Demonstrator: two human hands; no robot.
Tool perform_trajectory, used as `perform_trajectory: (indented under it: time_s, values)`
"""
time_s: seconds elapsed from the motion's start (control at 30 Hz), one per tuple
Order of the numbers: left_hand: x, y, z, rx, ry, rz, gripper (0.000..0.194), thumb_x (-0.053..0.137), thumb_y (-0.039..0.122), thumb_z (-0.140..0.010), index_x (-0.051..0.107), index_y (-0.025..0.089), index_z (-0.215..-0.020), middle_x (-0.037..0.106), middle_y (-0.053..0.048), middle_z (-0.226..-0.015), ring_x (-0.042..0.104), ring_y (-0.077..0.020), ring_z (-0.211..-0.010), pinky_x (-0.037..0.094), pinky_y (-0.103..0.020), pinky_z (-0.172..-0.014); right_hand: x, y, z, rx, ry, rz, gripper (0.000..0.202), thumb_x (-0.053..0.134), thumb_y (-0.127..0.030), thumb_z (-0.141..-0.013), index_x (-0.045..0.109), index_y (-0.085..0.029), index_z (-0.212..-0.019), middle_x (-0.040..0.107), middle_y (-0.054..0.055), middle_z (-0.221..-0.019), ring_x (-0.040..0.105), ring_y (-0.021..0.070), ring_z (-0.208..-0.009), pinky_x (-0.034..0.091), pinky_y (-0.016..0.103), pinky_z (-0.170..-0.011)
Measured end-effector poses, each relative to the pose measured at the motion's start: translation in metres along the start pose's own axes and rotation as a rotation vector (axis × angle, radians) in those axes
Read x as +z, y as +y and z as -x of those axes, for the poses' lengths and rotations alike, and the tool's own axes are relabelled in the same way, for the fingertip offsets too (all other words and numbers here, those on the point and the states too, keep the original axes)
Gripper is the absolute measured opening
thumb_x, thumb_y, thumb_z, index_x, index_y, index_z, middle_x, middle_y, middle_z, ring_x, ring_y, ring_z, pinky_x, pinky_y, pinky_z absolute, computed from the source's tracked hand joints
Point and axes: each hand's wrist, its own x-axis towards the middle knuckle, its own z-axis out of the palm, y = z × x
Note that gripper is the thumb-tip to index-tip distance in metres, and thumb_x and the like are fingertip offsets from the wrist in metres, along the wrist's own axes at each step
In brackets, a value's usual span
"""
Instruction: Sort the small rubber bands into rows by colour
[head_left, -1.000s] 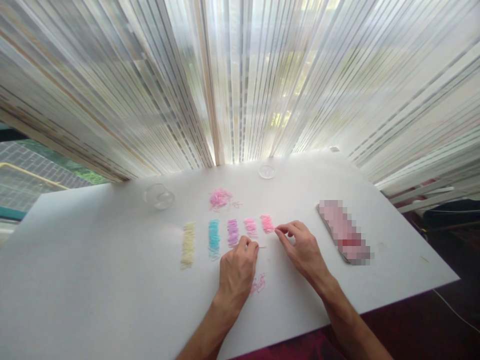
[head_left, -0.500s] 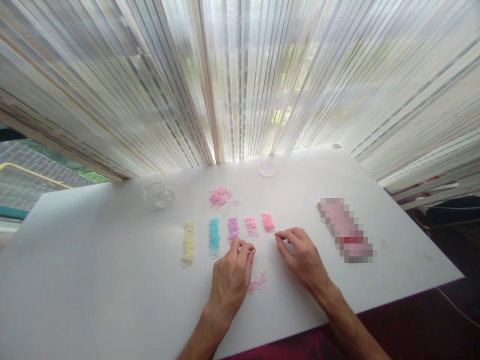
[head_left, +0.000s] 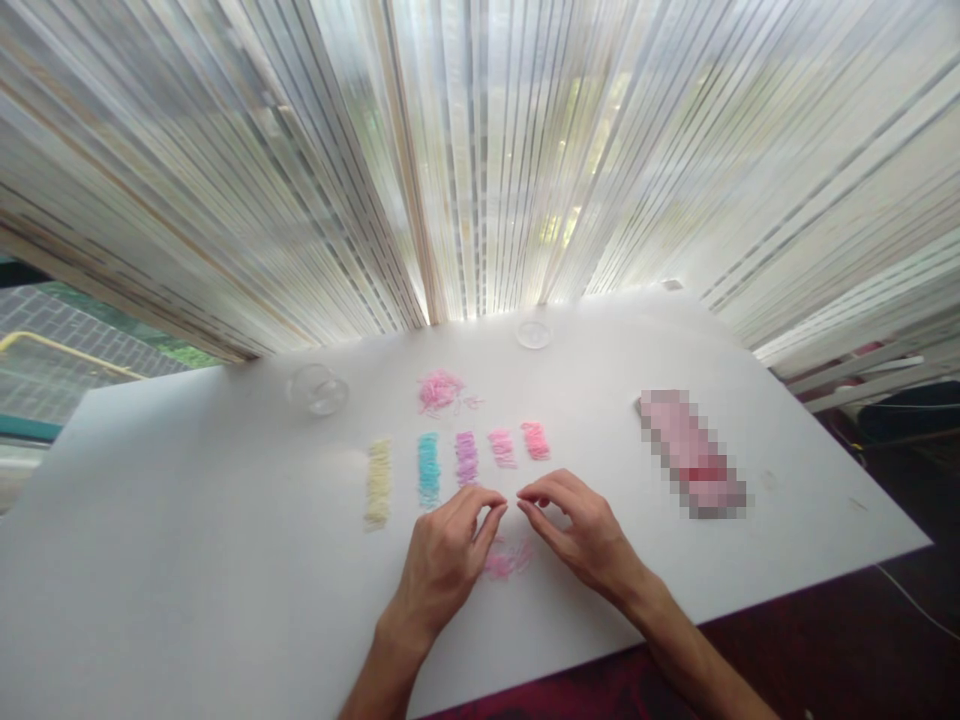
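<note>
My left hand [head_left: 450,535] is closed in a pinch above the white table [head_left: 187,520], just below the purple row of small elastic bands [head_left: 466,460]. Facing it, my right hand [head_left: 589,525] pinches thumb to forefinger, its tips a small gap from the left ones. Whatever the fingertips hold is too small to make out. Between and below my wrists lies a loose little heap of pink bands [head_left: 510,560], partly hidden by my left hand. Beyond the hands are a light pink row [head_left: 502,449] and a brighter pink row [head_left: 536,441].
Further left lie a blue row [head_left: 428,470] and a yellow row [head_left: 378,485]. Behind them is a larger pink pile [head_left: 441,392]. A clear container [head_left: 319,390] and a clear round lid [head_left: 534,334] stand near the curtain [head_left: 480,200]. A pixelated pink object [head_left: 690,455] lies right.
My right hand has moved left and slightly down, away from the bright pink row. My left hand has turned and shifted a little left, so the two pinches now face each other closely.
</note>
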Motion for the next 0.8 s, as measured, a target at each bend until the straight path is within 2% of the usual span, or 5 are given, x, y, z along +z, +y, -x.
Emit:
perform_trajectory:
  time_s: [0.27,0.53,0.8]
  values:
    - [-0.003,-0.003,0.005,-0.049,0.023,0.144,0.007,0.061,0.02,-0.097,0.064,0.023,-0.102,0.071,0.001,-0.094,0.053,-0.0087,-0.06,0.046,-0.021,-0.06,-0.002,0.0,0.001,0.008,-0.037,0.001,0.009,0.059,-0.02,-0.096,0.068,-0.021,-0.1,0.067,0.004,-0.086,0.065,0.0165,-0.079,0.056,0.029,-0.072]
    - [0.001,-0.006,0.004,-0.059,0.002,0.153,0.007,0.061,0.023,-0.097,0.065,0.023,-0.103,0.072,0.001,-0.094,0.052,-0.0089,-0.059,0.046,-0.022,-0.06,-0.001,0.003,0.003,0.013,-0.031,0.016,0.009,0.058,-0.017,-0.095,0.066,-0.022,-0.095,0.066,0.002,-0.084,0.064,0.0167,-0.079,0.054,0.029,-0.072]
    - [-0.006,-0.005,0.007,-0.076,0.026,0.036,0.011,0.06,0.025,-0.097,0.064,0.023,-0.107,0.072,0.001,-0.102,0.055,-0.009,-0.057,0.049,-0.024,-0.062,-0.015,0.033,-0.005,0.061,0.029,0.297,0.011,0.054,-0.018,-0.096,0.065,-0.021,-0.093,0.068,0.004,-0.086,0.063,0.0207,-0.081,0.053,0.034,-0.073]
